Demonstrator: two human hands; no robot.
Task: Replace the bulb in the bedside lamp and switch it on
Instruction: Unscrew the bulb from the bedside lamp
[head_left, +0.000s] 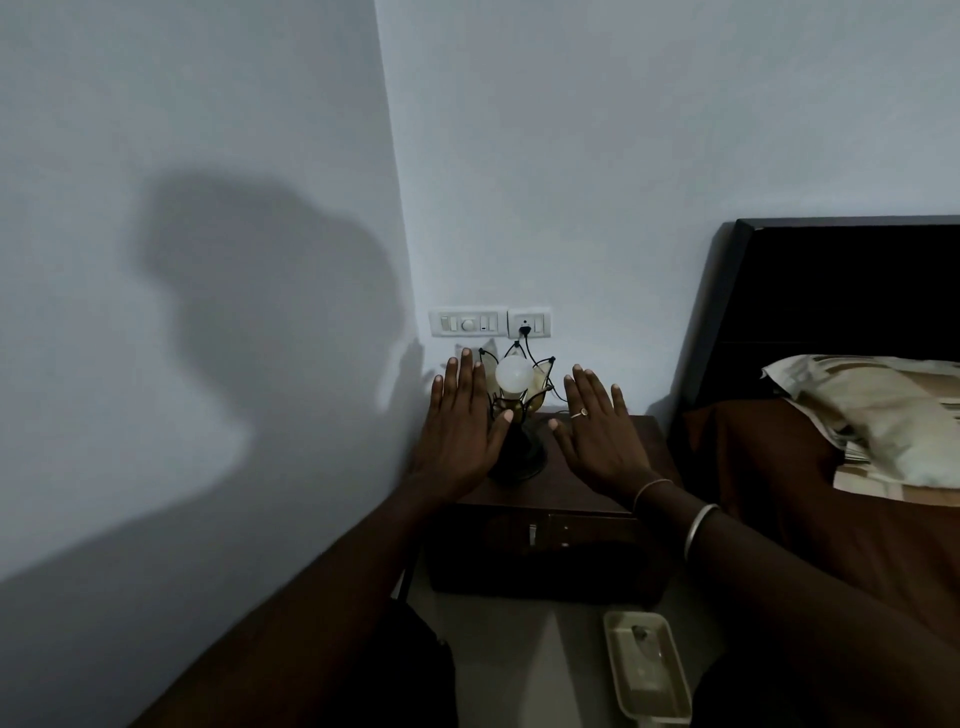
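Dark bedside table (582, 488) holds lamp (514, 415); left hand (460, 431) and right hand (597, 436) flat, fingers spread, empty.

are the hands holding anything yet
Nothing is held: the left hand and right hand hover open and flat on either side of the lamp.

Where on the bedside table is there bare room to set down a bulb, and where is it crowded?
Bare wood lies on the bedside table along its front edge, between the lamp base and the bed, partly beneath the right hand. The back left corner is crowded: lamp, bulb, black cord and left hand.
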